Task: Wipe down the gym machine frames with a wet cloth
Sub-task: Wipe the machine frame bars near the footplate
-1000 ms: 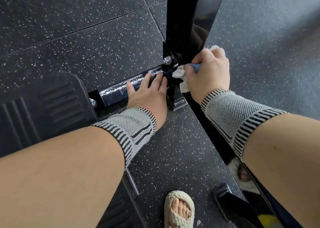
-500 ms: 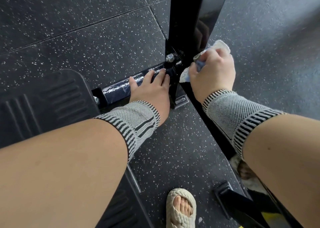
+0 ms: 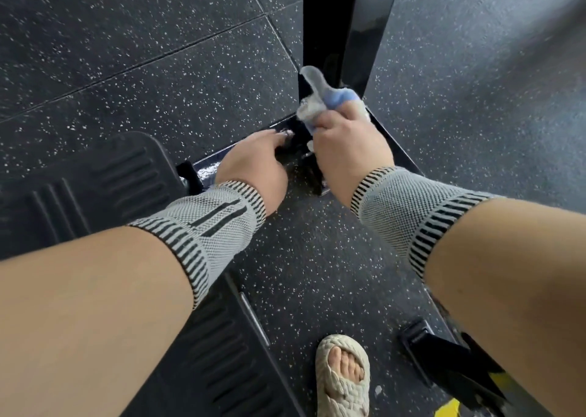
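A black upright post [image 3: 336, 26] of the gym machine rises from the floor at top centre. A low black crossbar [image 3: 207, 170] runs left from its base. My right hand [image 3: 345, 140] grips a bunched white and blue cloth [image 3: 320, 99] and holds it against the foot of the post. My left hand [image 3: 253, 159] rests on the crossbar near the joint, and its fingertips are hidden behind the bar. Both wrists wear grey knitted supports.
A ribbed black foot plate [image 3: 73, 182] lies at the left. A second frame rail [image 3: 399, 150] runs from the post toward the lower right. My sandalled foot [image 3: 344, 375] stands on the speckled rubber floor [image 3: 158, 36] at the bottom.
My right hand has swung the cloth from the post's right face round to its front at the base. My left hand has slid along the crossbar toward the joint.
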`<action>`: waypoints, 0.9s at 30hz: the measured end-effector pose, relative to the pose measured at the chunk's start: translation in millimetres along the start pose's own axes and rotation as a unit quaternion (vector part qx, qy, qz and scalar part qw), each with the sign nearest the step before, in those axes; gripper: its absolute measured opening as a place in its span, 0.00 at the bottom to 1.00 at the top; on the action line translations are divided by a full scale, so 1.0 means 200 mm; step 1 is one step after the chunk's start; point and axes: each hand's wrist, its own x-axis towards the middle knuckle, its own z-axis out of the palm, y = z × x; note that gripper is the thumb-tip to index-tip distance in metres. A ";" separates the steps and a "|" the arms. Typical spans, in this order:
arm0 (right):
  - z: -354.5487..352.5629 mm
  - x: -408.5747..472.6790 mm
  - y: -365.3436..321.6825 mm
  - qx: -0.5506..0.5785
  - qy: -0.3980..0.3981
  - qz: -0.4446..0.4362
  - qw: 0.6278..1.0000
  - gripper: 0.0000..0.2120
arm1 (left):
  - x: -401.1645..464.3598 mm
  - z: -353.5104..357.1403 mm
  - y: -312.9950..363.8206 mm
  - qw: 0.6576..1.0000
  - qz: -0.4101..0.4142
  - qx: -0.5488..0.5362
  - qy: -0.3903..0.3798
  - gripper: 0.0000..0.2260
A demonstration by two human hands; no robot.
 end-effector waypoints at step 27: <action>-0.09 -0.93 -0.22 0.505 0.024 0.253 0.825 0.21 | -0.67 -0.08 0.26 0.860 -0.138 -0.450 -0.197 0.11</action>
